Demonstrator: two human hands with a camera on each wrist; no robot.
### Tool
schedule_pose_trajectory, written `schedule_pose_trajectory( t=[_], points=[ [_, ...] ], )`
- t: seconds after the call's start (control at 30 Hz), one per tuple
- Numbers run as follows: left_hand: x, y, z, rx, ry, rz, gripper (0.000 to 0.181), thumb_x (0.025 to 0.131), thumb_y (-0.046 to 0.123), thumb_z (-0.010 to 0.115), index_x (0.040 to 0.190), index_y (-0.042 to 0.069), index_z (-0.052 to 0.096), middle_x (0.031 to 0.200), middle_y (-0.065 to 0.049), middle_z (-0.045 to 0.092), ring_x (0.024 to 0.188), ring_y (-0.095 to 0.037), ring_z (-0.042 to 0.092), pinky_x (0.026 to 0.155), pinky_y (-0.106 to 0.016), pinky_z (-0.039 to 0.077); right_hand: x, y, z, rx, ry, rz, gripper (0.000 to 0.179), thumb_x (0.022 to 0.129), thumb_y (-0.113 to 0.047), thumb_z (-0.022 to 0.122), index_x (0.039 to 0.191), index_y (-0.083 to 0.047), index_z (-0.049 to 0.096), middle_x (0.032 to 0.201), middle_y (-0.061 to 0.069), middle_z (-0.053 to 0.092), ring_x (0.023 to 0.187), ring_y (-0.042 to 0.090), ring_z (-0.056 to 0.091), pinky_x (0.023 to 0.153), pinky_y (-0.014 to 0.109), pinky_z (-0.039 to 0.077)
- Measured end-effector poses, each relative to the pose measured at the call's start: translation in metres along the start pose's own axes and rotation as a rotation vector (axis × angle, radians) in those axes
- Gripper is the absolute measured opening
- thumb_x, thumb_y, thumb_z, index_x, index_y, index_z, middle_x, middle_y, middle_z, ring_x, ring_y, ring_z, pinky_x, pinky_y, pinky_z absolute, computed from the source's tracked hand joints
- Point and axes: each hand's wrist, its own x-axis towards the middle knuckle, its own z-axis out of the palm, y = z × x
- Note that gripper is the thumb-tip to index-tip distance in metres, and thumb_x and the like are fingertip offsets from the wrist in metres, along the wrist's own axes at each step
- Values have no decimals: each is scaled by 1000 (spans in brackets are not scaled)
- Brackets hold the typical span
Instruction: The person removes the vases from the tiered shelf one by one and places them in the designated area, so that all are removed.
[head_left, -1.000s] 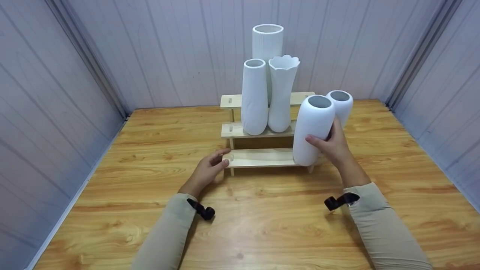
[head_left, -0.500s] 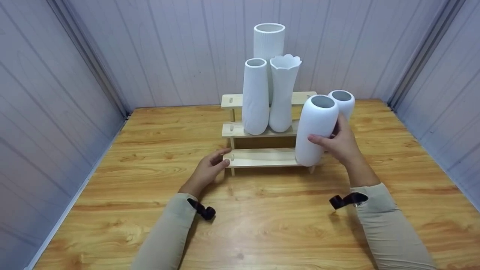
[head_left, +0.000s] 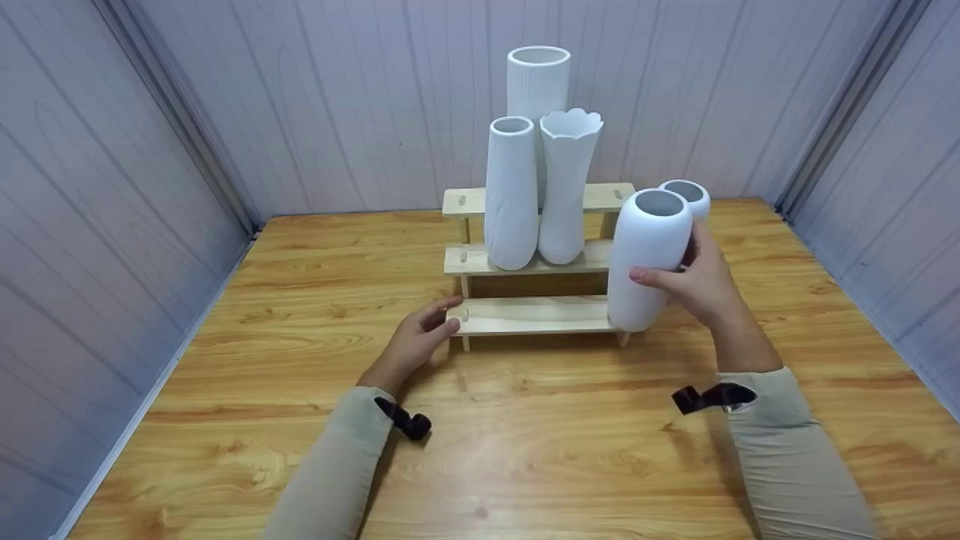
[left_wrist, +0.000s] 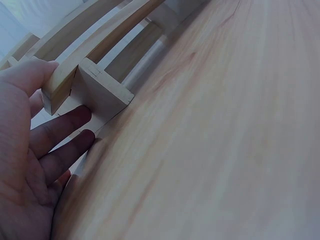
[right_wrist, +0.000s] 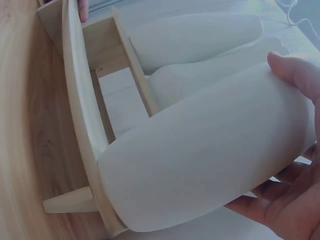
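My right hand [head_left: 703, 281] grips a smooth white vase [head_left: 646, 259] round its side, thumb in front. The vase is upright, its base at the right end of the lowest step of a three-tier wooden display stand [head_left: 532, 315]. In the right wrist view the vase [right_wrist: 200, 155] fills the middle, its base against that step. My left hand [head_left: 412, 337] holds the left end of the lowest step. In the left wrist view its thumb lies on the board end [left_wrist: 60, 90], with two fingers stretched near the stand's leg [left_wrist: 102, 90].
On the middle step stand a tapered white vase [head_left: 511, 195] and a scalloped-rim vase [head_left: 566, 187]. A taller ribbed vase [head_left: 538, 82] rises behind them. Another white vase [head_left: 688, 193] is partly hidden behind the held one. Panelled walls [head_left: 360, 112] enclose the wooden table [head_left: 480, 442].
My right hand has shifted the vase rightwards along the lowest step, covering more of the vase behind. My left hand stays at the stand's left end.
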Motion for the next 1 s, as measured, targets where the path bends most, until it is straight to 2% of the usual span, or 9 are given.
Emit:
schedule_pose_trajectory(
  t=[0.3, 0.47, 0.67, 1.0],
  points=[
    [-2, 4, 1, 23, 2, 5, 45, 101, 17, 65, 143, 4, 57, 147, -13, 54, 129, -30, 55, 108, -44, 42, -1, 0, -14, -29, -5, -14, 93, 79, -15, 88, 153, -17, 32, 140, 13, 49, 125, 26, 51, 107, 64, 37],
    [0, 0, 0, 20, 6, 12, 43, 100, 19, 67, 141, 9, 61, 144, -9, 58, 127, -28, 57, 108, -44, 42, -1, -1, -20, -31, -6, -9, 95, 80, -13, 88, 155, -15, 30, 139, 12, 49, 127, 27, 51, 108, 65, 35],
    [-1, 0, -1, 21, 1, -10, 42, 100, 23, 66, 141, 14, 61, 146, -4, 57, 129, -27, 55, 109, -45, 42, 0, 1, -28, 14, 4, -9, 91, 80, -6, 86, 153, -16, 32, 133, 3, 51, 122, 22, 52, 108, 64, 35],
    [-1, 1, 0, 16, -5, -3, 42, 101, 20, 65, 141, 12, 60, 143, -7, 59, 125, -25, 58, 105, -42, 44, 0, 5, -40, 68, 32, 61, 93, 79, -5, 86, 153, -22, 31, 134, 1, 49, 125, 25, 49, 110, 65, 32]
  ],
)
